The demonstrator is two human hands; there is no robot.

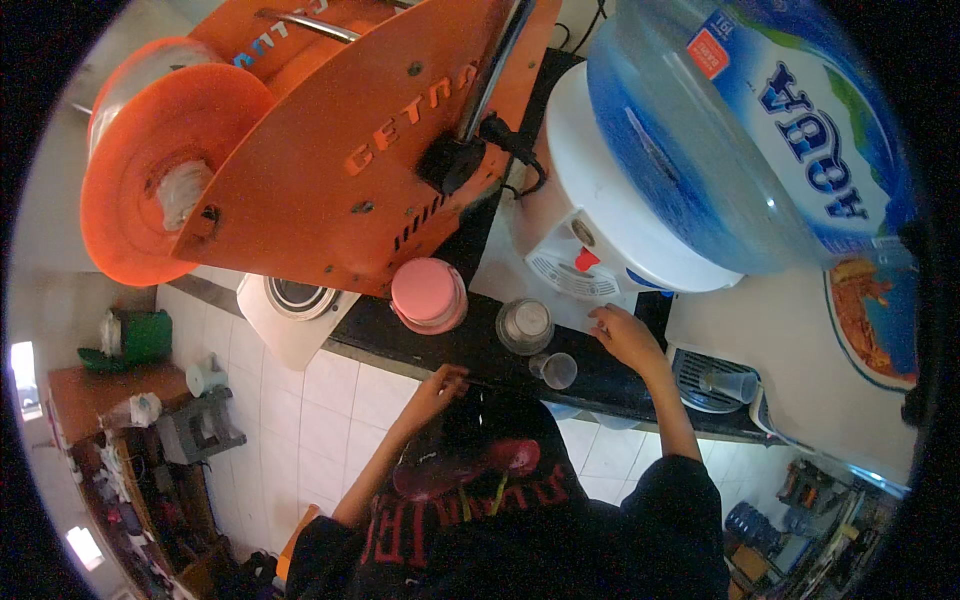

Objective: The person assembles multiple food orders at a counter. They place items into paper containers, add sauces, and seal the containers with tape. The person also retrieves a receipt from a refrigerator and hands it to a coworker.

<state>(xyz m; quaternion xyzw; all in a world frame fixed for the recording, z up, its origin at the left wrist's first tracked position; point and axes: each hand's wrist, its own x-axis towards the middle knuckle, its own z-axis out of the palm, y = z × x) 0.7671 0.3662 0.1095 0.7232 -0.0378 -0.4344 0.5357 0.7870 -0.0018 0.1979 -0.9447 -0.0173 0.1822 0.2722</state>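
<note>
The container (424,288) is pink, the machine (320,200) orange, the dispenser (568,150) white.

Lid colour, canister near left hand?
The lid is pink, best seen in head view.

It's looking like a drinks shop: a dispenser (568,150) is bearing a bottle (690,130), cups (558,371) are sitting nearby.

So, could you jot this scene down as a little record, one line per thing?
Left hand: nothing visible in the left hand; near the front edge of the black counter
Right hand: nothing visible in the right hand; near the white dispenser
Between hands: silvery vessel, clear cup
Left of vessel: pink container
On dispenser: large blue water bottle
Far side, left: orange machine
</note>
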